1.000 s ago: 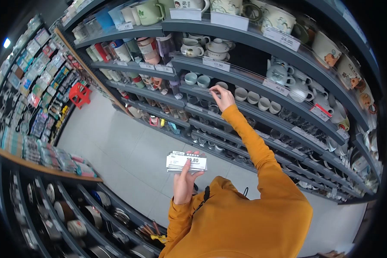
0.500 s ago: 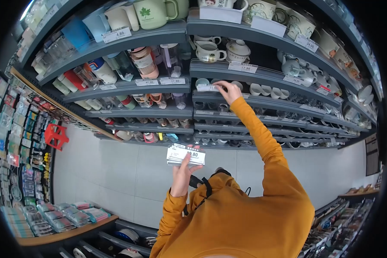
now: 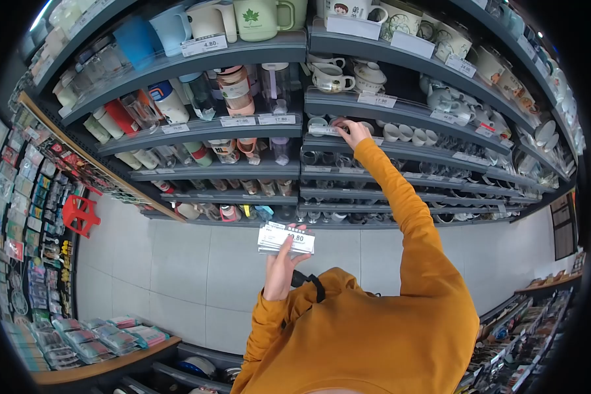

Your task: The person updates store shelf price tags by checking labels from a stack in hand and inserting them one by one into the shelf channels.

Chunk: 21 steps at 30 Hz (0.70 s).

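A stack of white price tags (image 3: 272, 240) is in my left hand (image 3: 280, 272), with the thumb pressed across the top one, which reads a price ending in .80. My right hand (image 3: 356, 134) is stretched out to a middle shelf, fingers closed at the right end of a price tag (image 3: 323, 131) that lies along the shelf's front edge. Just behind that tag stand small cups (image 3: 317, 122), partly hidden by the hand. To its right is a row of small white cups (image 3: 405, 134).
On the shelf above sit a small pitcher (image 3: 333, 79) and a lidded pot (image 3: 370, 77). Bottles and tumblers (image 3: 236, 92) fill the left shelves. A red stool (image 3: 81, 215) stands on the left floor. Packaged goods (image 3: 85, 341) lie on a counter behind at left.
My right hand has brought the price tag from in front of the shelf onto its edge. The view has shifted slightly; my left hand still holds the stack.
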Tool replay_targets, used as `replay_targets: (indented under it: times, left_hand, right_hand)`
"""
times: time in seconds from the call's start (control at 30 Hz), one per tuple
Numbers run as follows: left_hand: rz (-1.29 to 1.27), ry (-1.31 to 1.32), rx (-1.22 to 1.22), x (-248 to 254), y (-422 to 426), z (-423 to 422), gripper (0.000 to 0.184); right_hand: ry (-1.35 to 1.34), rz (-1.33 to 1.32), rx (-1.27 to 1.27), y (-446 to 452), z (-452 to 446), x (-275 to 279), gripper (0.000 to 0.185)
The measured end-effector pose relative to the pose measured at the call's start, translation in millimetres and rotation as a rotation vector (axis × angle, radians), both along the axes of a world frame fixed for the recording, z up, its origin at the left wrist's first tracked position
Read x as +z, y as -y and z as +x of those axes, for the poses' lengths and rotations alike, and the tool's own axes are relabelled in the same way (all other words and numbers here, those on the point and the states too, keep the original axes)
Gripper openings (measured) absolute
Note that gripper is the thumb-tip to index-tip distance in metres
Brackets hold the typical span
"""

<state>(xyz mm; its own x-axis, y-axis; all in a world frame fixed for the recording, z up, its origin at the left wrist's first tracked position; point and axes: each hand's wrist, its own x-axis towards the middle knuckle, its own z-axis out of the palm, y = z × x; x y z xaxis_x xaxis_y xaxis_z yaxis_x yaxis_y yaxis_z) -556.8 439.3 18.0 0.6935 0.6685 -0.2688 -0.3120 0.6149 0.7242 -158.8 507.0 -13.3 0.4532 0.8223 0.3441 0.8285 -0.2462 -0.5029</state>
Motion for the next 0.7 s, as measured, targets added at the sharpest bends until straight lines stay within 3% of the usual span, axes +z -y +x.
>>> replay_targets:
  times: [0.17, 0.4, 0.5, 0.57, 0.63, 0.7]
  left_hand:
    - [-0.02, -0.009, 0.04, -17, 23, -15, 0.036]
    - [-0.11, -0.063, -0.002, -25, 49, -23, 0.04]
    - [-0.075, -0.006, -0.044, -15, 41, -25, 0.042]
    - [-0.037, 0.047, -0.05, -11, 28, -25, 0.04]
    - [0.013, 0.096, -0.062, 1, 13, -24, 0.041]
    - [0.087, 0.091, -0.062, 13, -2, -26, 0.042]
  right_hand:
    - [-0.029, -0.018, 0.112, -5, 9, -12, 0.017]
    - [0.25, -0.12, 0.067, 1, -1, -9, 0.018]
    - [0.426, 0.186, 0.081, 12, -18, -9, 0.02]
    - [0.223, 0.236, 0.068, 33, -65, 13, 0.017]
    - [-0.259, 0.328, 0.194, 54, -116, 15, 0.014]
    - [-0.525, 0.346, 0.156, 76, -174, 24, 0.015]
